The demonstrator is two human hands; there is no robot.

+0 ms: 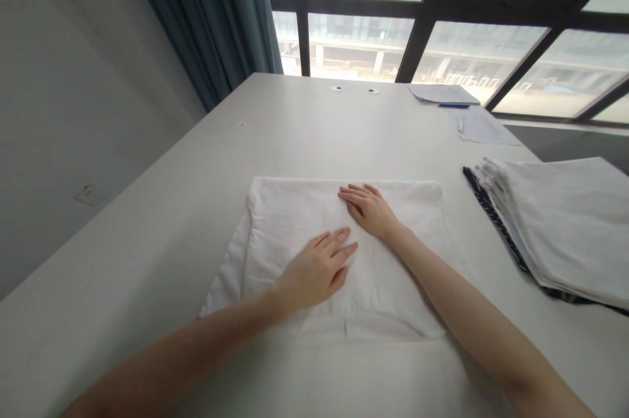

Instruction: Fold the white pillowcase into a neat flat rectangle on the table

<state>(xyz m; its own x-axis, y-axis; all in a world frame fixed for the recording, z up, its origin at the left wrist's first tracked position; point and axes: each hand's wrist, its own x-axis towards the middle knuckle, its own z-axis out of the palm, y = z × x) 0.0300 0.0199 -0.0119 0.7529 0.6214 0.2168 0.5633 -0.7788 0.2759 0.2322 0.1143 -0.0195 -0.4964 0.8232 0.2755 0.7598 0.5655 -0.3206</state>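
A folded white cloth (373,280) is laid on a white table (162,261) and is taken as the centre of the clock. The left hand (314,272) is held palm down at the cloth's middle, just towards nine o'clock, its fingers stretched and slightly spread, with nothing gripped; whether the whole palm is pressed down cannot be told. The right hand (371,208) is rested flat on the cloth near one o'clock, its fingers extended and nothing grasped. At three o'clock, a pile of white cloths (570,228) is stacked on a dark cloth (498,218). Papers (442,94) and a blue pen (455,105) are set at one o'clock, and a blue curtain (221,18) is hung at eleven.
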